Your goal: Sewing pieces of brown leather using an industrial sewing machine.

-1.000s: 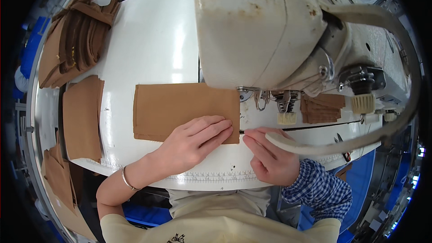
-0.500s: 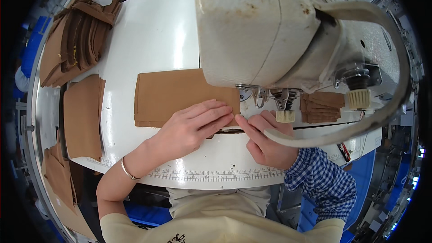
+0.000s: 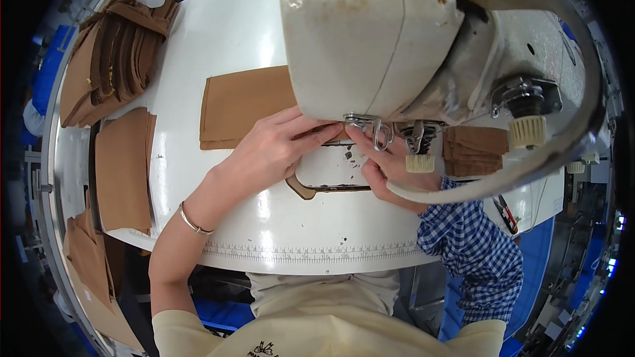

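A brown rectangular cloth piece (image 3: 241, 102) lies on the white work table (image 3: 350, 221), its right part beneath the sewing machine head (image 3: 344, 33). My left hand (image 3: 278, 145) rests on the cloth's near right portion, fingers stretched toward the metal presser foot (image 3: 360, 122). My right hand (image 3: 390, 165) is at the cloth's near right corner, index finger reaching beside the presser foot; machine parts partly hide its other fingers. A slot with a brown edge (image 3: 301, 188) shows in the table below my hands.
Brown cloth stacks sit upper left (image 3: 109, 59), at left (image 3: 122, 172) and right of the needle area (image 3: 476, 149). A curved guard arm (image 3: 575, 92) loops over the right. Scissors (image 3: 508, 215) lie at the right front. A blue bin (image 3: 529, 271) stands below right.
Both hands have moved forward, away from my body, sliding the cloth with them so its right part is under the machine head. More of the table slot now shows.
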The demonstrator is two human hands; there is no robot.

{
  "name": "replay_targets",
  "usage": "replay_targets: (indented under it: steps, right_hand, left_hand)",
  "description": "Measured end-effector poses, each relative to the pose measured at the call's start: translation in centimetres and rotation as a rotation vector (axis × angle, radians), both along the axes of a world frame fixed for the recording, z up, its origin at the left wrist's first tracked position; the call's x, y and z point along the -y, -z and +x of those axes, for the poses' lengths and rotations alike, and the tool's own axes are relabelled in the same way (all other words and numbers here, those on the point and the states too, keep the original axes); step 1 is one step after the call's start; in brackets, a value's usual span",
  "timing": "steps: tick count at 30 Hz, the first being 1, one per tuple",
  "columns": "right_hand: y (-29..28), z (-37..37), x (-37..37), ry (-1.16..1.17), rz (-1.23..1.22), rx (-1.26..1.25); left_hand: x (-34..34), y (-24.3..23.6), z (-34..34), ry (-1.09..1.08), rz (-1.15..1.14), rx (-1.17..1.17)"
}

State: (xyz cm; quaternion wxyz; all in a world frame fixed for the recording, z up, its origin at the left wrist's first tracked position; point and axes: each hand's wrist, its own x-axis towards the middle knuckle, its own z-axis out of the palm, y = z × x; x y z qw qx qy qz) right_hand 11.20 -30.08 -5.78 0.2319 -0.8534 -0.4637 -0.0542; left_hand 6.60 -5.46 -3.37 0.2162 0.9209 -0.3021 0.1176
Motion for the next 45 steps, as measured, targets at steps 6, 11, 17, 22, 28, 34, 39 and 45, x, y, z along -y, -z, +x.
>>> replay_targets:
  steps: [6, 11, 17, 22, 28, 34, 39, 45]
  right_hand:
    - [-0.1, -0.1, -0.1, -0.008, -0.008, 0.003]
    - [-0.5, 0.2, -0.6, -0.014, 0.11, 0.048]
    - [-1.4, 0.0, 0.5, -0.137, 0.34, 0.233]
    - [-2.4, -0.2, 0.1, -0.206, 0.402, 0.247]
    - [-3.1, -3.4, 0.6, -0.273, 0.313, 0.133]
    - [-3.1, -8.7, 0.0, -0.356, 0.217, 0.065]
    - [-3.2, -10.9, -0.7, -0.235, 0.066, 0.058]
    - [-2.9, -11.5, -0.1, -0.293, -0.055, 0.316]
  left_hand:
    - [-0.1, 0.1, 0.0, 0.015, -0.018, 0.013]
    - [-0.1, -0.1, 0.0, 0.002, -0.035, 0.001]
    - [-2.1, 0.6, -1.7, -0.283, 0.016, 0.074]
    - [-4.6, 0.0, -6.4, -0.474, 0.148, -0.162]
    - [-0.9, -1.3, -17.2, -0.466, 0.169, -0.354]
    - [-0.8, -1.3, -19.9, -0.578, -0.053, -0.172]
    - [-1.1, -0.5, -21.3, -0.582, -0.091, -0.064]
    - [0.1, -1.2, -20.1, -0.514, -0.044, -0.024]
